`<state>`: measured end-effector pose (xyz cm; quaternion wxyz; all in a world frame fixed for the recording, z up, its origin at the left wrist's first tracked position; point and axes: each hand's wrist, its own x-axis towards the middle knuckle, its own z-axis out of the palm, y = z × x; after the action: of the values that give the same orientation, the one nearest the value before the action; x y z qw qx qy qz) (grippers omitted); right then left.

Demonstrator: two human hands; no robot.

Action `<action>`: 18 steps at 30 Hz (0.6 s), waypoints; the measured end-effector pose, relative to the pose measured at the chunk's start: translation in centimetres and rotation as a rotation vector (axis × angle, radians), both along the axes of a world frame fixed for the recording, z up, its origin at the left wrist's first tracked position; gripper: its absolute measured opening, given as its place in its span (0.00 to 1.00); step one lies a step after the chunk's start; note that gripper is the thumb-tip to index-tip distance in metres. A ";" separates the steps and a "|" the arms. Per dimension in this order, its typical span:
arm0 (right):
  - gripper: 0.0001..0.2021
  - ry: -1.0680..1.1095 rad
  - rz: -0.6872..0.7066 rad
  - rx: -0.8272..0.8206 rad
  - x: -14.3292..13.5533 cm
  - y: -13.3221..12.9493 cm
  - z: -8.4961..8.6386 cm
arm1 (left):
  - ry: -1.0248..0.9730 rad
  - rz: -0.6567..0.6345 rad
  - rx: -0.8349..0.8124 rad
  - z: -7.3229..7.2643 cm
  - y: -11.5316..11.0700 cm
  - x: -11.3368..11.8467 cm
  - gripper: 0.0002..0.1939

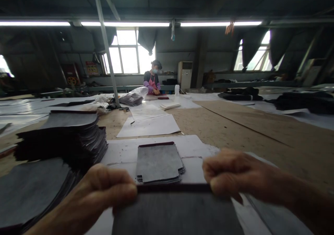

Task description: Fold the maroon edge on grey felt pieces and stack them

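Left hand [109,189] and right hand [228,172] each pinch a grey sheet [174,214]. It spans between them, extending toward the wearer

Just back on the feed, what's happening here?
The left hand and right hand pinch the dark far edge of a grey sheet, one near each end. Just beyond it, a small stack of grey pieces lies on white paper. A taller pile stands to the left. A co-worker, head lowered, is across the table.
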<state>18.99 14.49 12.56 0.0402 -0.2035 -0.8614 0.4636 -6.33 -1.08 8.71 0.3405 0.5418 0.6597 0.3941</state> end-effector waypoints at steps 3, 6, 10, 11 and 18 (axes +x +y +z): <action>0.12 -0.062 -0.115 0.051 -3.7 5.2 -1.8 | 0.246 0.066 0.060 -0.5 6.2 -1.8 0.15; 0.14 -0.113 -0.160 0.135 -6.9 9.0 -4.2 | 0.326 0.157 0.074 -2.9 11.0 -3.4 0.13; 0.14 -0.186 -0.203 0.235 -9.0 11.1 -5.9 | 0.426 0.238 0.094 -5.4 13.4 -4.5 0.11; 0.14 -0.201 -0.217 0.262 -9.3 11.3 -6.1 | 0.452 0.260 0.102 -5.6 13.5 -4.6 0.10; 0.11 -0.228 -0.409 0.528 -10.9 11.4 -7.9 | 0.663 0.380 0.203 -6.9 14.4 -4.7 0.09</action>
<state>8.13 25.90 4.62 0.0868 -0.4048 -0.8920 0.1815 -11.04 13.30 1.79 -0.0254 0.5386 0.7803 0.3169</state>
